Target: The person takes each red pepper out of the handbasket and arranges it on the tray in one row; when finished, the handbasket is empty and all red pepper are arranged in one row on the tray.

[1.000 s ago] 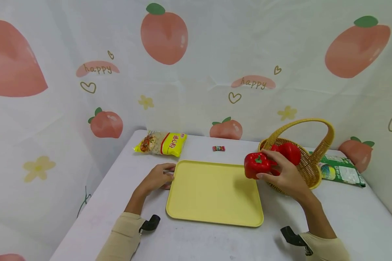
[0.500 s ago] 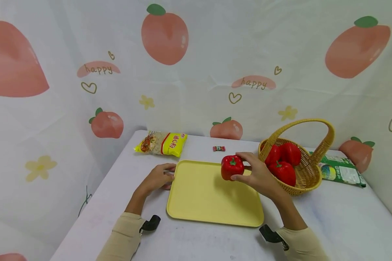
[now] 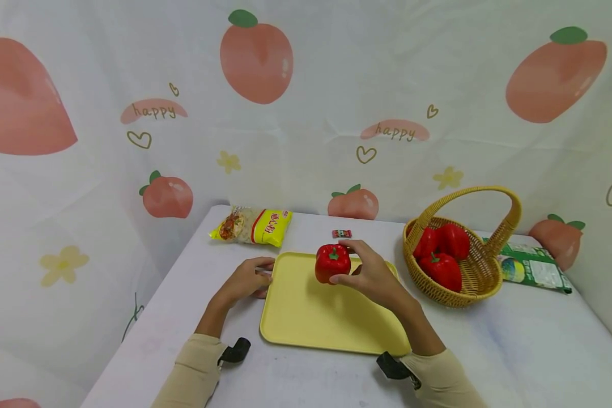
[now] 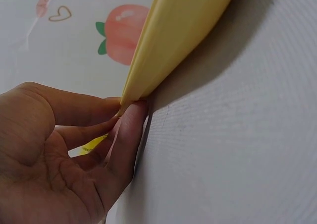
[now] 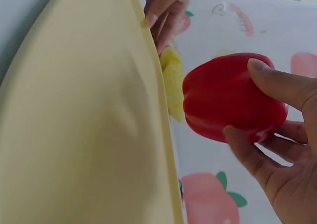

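Observation:
A red bell pepper (image 3: 331, 266) with a green stem hangs over the yellow tray (image 3: 311, 323), upright in the head view. My right hand (image 3: 374, 279) grips it from the side, and the right wrist view has the thumb on one side of the pepper (image 5: 230, 97) and fingers on the other. At the tray's left edge, my left hand (image 3: 246, 280) pinches the rim. The left wrist view gives this closer, with thumb and fingertips meeting on the edge of the tray (image 4: 168, 40).
Right of the tray stands a wicker basket (image 3: 481, 277) with a tall handle, holding several red bell peppers (image 3: 445, 273). Behind it lies a green packet (image 3: 532, 266). At the back are a yellow pasta bag (image 3: 255, 225) and a small red wrapped candy (image 3: 342, 233).
My right hand has carried the bell pepper leftward from beside the basket to above the middle of the tray. The left hand has stayed at the tray's edge.

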A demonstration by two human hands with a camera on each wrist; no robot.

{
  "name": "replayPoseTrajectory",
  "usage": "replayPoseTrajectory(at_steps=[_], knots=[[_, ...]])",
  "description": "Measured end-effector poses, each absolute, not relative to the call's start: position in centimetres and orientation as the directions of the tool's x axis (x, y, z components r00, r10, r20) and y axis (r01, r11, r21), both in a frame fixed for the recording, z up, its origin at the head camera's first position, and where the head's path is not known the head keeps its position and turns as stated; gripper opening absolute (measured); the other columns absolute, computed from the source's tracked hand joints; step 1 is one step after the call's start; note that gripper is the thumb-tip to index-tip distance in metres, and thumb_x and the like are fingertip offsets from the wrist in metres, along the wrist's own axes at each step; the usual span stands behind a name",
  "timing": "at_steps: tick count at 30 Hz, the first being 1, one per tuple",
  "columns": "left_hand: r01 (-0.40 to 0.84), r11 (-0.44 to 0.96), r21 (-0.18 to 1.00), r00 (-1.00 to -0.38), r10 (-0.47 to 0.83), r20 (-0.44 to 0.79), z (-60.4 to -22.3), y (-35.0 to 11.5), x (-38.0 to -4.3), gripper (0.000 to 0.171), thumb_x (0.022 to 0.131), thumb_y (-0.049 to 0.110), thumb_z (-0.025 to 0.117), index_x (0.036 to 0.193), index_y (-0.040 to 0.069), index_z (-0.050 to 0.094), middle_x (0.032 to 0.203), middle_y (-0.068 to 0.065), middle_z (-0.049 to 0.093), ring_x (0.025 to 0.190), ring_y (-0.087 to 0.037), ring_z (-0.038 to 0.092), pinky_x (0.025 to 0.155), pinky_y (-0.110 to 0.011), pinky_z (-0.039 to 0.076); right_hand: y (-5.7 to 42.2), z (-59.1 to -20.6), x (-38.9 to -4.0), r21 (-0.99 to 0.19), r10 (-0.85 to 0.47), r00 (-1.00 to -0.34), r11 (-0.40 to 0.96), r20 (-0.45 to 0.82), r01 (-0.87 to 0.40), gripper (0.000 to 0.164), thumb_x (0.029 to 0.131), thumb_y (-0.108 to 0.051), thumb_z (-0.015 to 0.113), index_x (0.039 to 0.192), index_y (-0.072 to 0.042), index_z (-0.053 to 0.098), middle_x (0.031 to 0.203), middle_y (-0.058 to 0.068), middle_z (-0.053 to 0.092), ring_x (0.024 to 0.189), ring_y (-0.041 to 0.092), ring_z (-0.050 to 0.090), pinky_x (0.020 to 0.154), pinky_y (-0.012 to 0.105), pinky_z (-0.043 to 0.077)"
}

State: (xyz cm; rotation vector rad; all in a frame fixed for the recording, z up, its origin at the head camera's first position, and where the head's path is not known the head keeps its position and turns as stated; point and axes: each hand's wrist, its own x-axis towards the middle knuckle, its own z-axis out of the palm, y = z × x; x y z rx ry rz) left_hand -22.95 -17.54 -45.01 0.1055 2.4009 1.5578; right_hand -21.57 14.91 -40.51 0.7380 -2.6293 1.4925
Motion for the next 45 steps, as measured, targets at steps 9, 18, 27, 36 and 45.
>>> replayPoseTrajectory(at_steps=[9,18,27,36,45], knots=[[-0.093,0.416,0.905,-0.959,0.206,-0.193,-45.1,-17.5,-22.9,0.058,0.095,0.005,0.063,0.152,0.0,0.054,0.145,-0.021,0.06,0.102,-0.021,0.067,0.072,-0.032,0.066,12.4,-40.8,-21.8,-0.835,-0.395,-0.893,0.401,0.215,-0.378,0.08,0.084,-0.023,0.092,0.152,-0.006,0.051,0.149,0.01,0.056,0.123,0.03,0.06,0.084,0.029,0.062],[-0.098,0.43,0.897,-0.963,0.186,-0.195,-45.4,-17.3,-23.0,0.055,0.096,0.005,0.063,0.15,0.001,0.056,0.144,-0.018,0.062,0.1,-0.02,0.067,0.072,-0.032,0.066,10.3,-41.5,-22.2,-0.829,-0.39,-0.896,0.414,0.212,-0.377,0.08,0.085,-0.022,0.091,0.152,-0.006,0.051,0.143,0.009,0.06,0.126,0.025,0.058,0.086,0.03,0.062],[-0.097,0.427,0.899,-0.962,0.192,-0.195,-45.4,-17.2,-23.0,0.056,0.096,0.006,0.062,0.151,0.0,0.055,0.145,-0.02,0.062,0.102,-0.021,0.068,0.071,-0.031,0.065,8.7,-42.4,-22.6,-0.825,-0.374,-0.899,0.417,0.226,-0.381,0.077,0.084,-0.016,0.091,0.15,-0.005,0.053,0.143,0.011,0.061,0.131,0.028,0.056,0.105,0.051,0.058],[-0.098,0.426,0.899,-0.96,0.197,-0.198,-45.1,-17.3,-22.9,0.056,0.096,0.007,0.061,0.151,0.0,0.055,0.145,-0.02,0.06,0.106,-0.022,0.067,0.072,-0.029,0.065,8.0,-43.0,-22.7,-0.807,-0.39,-0.891,0.435,0.231,-0.399,0.074,0.085,-0.018,0.09,0.148,-0.003,0.054,0.143,0.013,0.06,0.133,0.03,0.055,0.113,0.053,0.052],[-0.099,0.407,0.908,-0.96,0.202,-0.196,-45.2,-17.4,-23.0,0.057,0.095,0.006,0.061,0.152,-0.001,0.053,0.145,-0.021,0.06,0.11,-0.024,0.068,0.072,-0.033,0.066,7.8,-43.2,-22.9,-0.79,-0.409,-0.89,0.468,0.204,-0.396,0.077,0.086,-0.015,0.089,0.153,-0.005,0.051,0.147,0.013,0.057,0.136,0.029,0.054,0.113,0.049,0.052]])
